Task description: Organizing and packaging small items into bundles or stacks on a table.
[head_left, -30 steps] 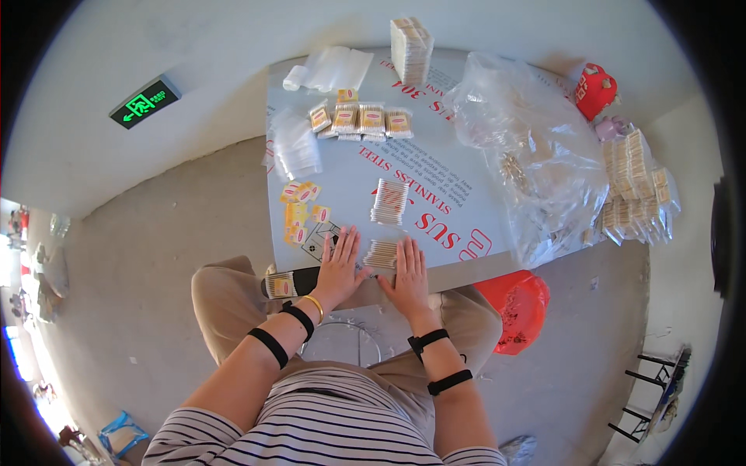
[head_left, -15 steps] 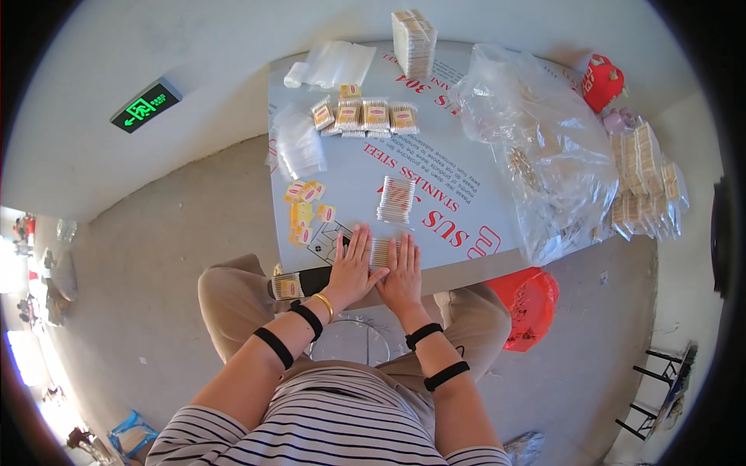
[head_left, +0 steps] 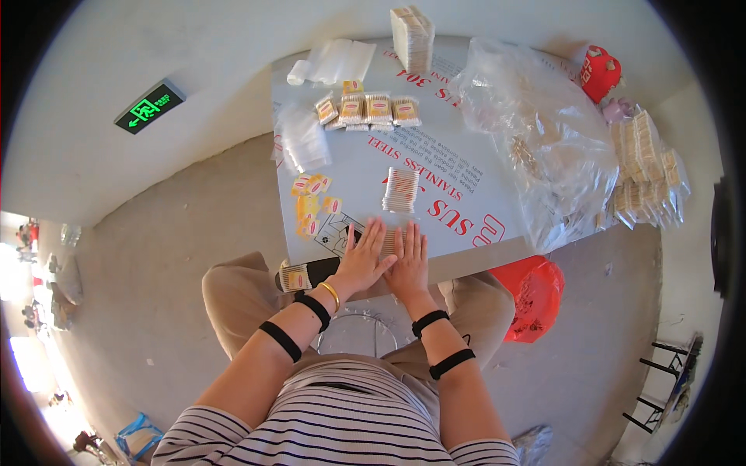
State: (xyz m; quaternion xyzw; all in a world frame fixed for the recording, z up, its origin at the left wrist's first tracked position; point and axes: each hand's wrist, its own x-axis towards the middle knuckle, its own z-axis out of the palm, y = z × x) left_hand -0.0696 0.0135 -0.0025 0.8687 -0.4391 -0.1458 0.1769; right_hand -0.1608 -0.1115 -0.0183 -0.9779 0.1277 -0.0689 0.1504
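Note:
At the table's near edge, my left hand point(head_left: 363, 258) and my right hand point(head_left: 407, 260) lie side by side with fingers stretched out. Between them, partly covered, is a small row of cotton swabs point(head_left: 388, 244), which both hands touch at its sides. Just beyond my fingertips lies another row of cotton swabs point(head_left: 401, 190). Yellow-and-white paper cards point(head_left: 308, 206) are scattered left of it. A filled swab packet point(head_left: 294, 277) rests on a black strap-like thing point(head_left: 320, 270) near my left wrist.
Farther back are several filled swab packets point(head_left: 378, 109), clear plastic sleeves point(head_left: 303, 140) and a tall swab stack point(head_left: 413, 43). A big clear bag point(head_left: 536, 147) covers the table's right side, beside piled swab bundles point(head_left: 649, 175). Below hangs a red plastic bag point(head_left: 536, 299).
My hands stay around the near swabs, with the right fingers now lying over more of them. The whole view has shifted slightly.

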